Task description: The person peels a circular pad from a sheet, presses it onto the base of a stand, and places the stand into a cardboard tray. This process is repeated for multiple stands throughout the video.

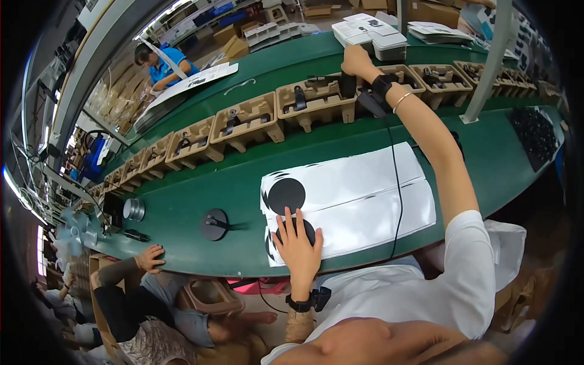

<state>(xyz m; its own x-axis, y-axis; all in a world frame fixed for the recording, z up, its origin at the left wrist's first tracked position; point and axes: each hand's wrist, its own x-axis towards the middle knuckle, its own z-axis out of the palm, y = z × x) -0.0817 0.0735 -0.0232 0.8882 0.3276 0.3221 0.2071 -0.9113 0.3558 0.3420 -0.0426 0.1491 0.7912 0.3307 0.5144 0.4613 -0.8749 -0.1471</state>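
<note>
The left hand (299, 249) lies flat with its fingers spread, so its grip is released; it rests over a black disc (309, 229), which is partly hidden under the fingers, on the white sheets (371, 222) near the front edge of the green desk (176, 228). A second black disc (286, 196) lies on the same sheets, just beyond the fingertips. The right hand (359, 62) is stretched far forward to the row of brown trays (322, 113); its fingers are curled just above a dark part (348, 86), but I cannot tell if the grip is clenched on it. A thin black cable (397, 201) runs across the sheets. Left of them stands a round dark base (214, 224), and further left there is a silver cylinder (134, 210). Behind the right hand is a stack of white booklets (389, 46). A co-worker's hand (149, 259) rests at the left part of the desk edge.
</note>
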